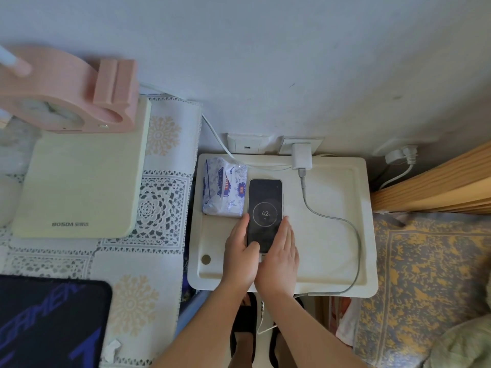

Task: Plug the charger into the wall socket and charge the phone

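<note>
One phone [265,215] flat on one white tray [332,261], screen lit (42%), touching one tissue pack [224,187]. Left hand [240,254] gripping its lower left edge, thumb on the glass; right hand [279,257] flat-fingered against the right edge, perhaps not gripping. One charger [301,156] seated in the wall socket [301,144], one cable [353,235] looping round.

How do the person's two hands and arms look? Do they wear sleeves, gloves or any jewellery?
Both forearms are bare; no sleeves show. The left hand and right hand wear no gloves, and no ring, watch or bracelet is visible on either.
</note>
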Tool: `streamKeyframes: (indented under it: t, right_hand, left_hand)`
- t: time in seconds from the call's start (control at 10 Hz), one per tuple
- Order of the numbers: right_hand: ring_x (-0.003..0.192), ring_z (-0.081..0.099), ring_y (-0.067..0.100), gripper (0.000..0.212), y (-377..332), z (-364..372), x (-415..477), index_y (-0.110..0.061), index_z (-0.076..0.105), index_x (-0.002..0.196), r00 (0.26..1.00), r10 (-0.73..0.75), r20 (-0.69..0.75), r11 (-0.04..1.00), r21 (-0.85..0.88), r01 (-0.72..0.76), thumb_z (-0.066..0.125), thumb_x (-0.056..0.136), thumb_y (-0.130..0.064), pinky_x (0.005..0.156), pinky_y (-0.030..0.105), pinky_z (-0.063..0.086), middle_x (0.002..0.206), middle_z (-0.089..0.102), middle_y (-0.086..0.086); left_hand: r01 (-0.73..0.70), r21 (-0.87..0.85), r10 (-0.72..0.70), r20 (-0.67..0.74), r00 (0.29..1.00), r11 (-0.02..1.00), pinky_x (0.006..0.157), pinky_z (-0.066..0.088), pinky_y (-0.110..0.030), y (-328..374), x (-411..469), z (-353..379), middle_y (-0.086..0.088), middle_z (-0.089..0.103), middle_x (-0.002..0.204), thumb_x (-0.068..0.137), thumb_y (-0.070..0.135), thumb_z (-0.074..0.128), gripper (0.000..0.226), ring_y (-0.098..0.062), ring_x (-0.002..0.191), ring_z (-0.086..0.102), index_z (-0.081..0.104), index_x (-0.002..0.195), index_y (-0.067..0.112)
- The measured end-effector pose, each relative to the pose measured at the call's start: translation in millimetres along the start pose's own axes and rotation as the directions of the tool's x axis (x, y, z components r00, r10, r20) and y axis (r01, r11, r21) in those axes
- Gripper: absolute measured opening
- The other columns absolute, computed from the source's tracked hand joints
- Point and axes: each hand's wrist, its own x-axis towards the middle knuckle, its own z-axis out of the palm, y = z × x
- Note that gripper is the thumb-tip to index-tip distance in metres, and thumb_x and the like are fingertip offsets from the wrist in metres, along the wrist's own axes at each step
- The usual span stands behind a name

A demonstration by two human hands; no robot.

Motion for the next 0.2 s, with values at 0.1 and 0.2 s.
streamKeyframes:
  t: [0.1, 0.2]
  right_hand:
    - [0.145, 0.013, 0.017, 0.091, 8, -7, 0, -0.011, 0.002, 0.150, 0.999, -0.033, -0.001, 0.999, 0.013, 0.033, 0.059, 0.080, -0.021, 0.117, 0.035, 0.017, 0.159, 0.014, 0.005]
    - [0.145, 0.016, 0.018, 0.098, 14, -29, -8, -0.012, 0.006, 0.150, 0.997, -0.073, -0.026, 0.997, 0.007, 0.073, 0.067, 0.078, -0.037, 0.117, 0.037, 0.019, 0.158, 0.017, 0.004]
  left_hand:
    - [-0.024, 0.052, 0.025, -0.031, 0.999, 0.998, 0.110, 0.037, -0.027, 1, -1, 2, 0.014, 0.050, 0.139, 0.082, -0.012, 0.040, 0.074, -0.004, 0.131, 0.044, 0.042, 0.146, 0.026]
    - [-0.032, 0.153, 0.046, -0.084, 0.995, 0.988, 0.098, 0.034, -0.016, 8, -12, 2, 0.022, 0.046, 0.136, 0.085, -0.003, 0.044, 0.069, 0.006, 0.122, 0.039, 0.043, 0.146, 0.031]
